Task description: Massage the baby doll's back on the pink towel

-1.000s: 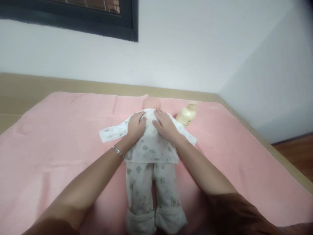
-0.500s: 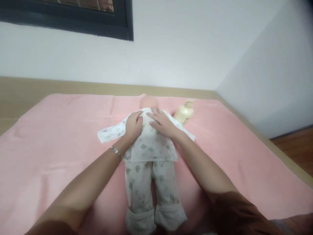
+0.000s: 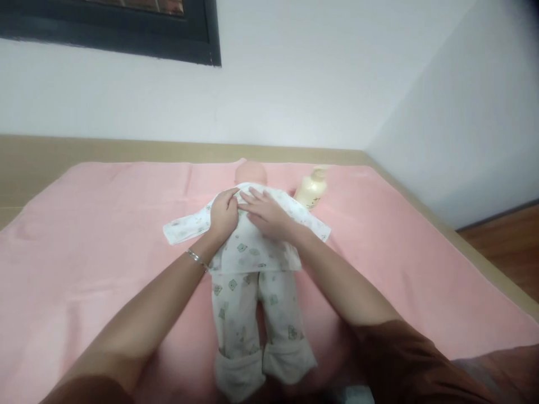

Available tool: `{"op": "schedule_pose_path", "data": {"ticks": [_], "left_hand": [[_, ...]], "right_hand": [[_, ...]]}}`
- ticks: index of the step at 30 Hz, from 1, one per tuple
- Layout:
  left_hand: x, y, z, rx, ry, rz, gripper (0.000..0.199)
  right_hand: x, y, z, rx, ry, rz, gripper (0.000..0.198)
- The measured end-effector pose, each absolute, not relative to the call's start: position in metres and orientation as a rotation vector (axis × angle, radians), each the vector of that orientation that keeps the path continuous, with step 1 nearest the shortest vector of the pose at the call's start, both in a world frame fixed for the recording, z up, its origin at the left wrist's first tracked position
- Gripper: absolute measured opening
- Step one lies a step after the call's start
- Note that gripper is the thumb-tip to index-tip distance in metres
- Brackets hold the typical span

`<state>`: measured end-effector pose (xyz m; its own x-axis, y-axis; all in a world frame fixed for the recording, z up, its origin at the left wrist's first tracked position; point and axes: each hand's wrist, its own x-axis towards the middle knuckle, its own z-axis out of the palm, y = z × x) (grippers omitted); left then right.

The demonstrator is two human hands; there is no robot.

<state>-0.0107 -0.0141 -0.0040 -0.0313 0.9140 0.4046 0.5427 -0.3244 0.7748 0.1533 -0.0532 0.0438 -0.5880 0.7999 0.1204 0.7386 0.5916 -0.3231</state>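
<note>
Head view: a clothed doll [image 3: 259,259] lies on a pink cloth [image 3: 404,252]. Left hand [image 3: 224,214] rests half-curled on its shirt; grip indeterminable. Right hand [image 3: 269,214] lies open, fingers spread, grasping nothing. Right sleeve [image 3: 315,223] partly obscures a pump bottle [image 3: 312,188]. Wall [image 3: 290,106] beyond.

From my remote seat I read this as an indoor room for infant care, at home or in a training space; I can't tell which. I see a plain white wall [image 3: 295,84], a dark-framed window [image 3: 126,44], a brown wood-look floor [image 3: 505,247], a pink cloth sheet [image 3: 113,241], a doll in white printed pyjamas [image 3: 255,255] and a cream plastic pump bottle [image 3: 310,191].
</note>
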Motion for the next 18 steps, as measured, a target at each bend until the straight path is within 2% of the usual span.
{"op": "schedule_pose_path", "data": {"ticks": [4,10,13,18], "left_hand": [[-0.010,-0.015,-0.002,1.897,1.542,1.290,0.044],[-0.010,-0.014,-0.004,1.880,1.548,1.294,0.044],[-0.010,-0.012,-0.006,1.850,1.541,1.312,0.044],[-0.010,-0.012,-0.006,1.833,1.520,1.323,0.044]], "right_hand": [[0.165,-0.034,0.037,-1.368,-2.430,0.329,0.052],[0.129,-0.068,0.033,-1.807,-2.178,0.163,0.065],[0.119,-0.083,0.036,-1.715,-2.252,0.088,0.063],[0.133,-0.071,0.046,-1.529,-2.426,0.268,0.058]]}}
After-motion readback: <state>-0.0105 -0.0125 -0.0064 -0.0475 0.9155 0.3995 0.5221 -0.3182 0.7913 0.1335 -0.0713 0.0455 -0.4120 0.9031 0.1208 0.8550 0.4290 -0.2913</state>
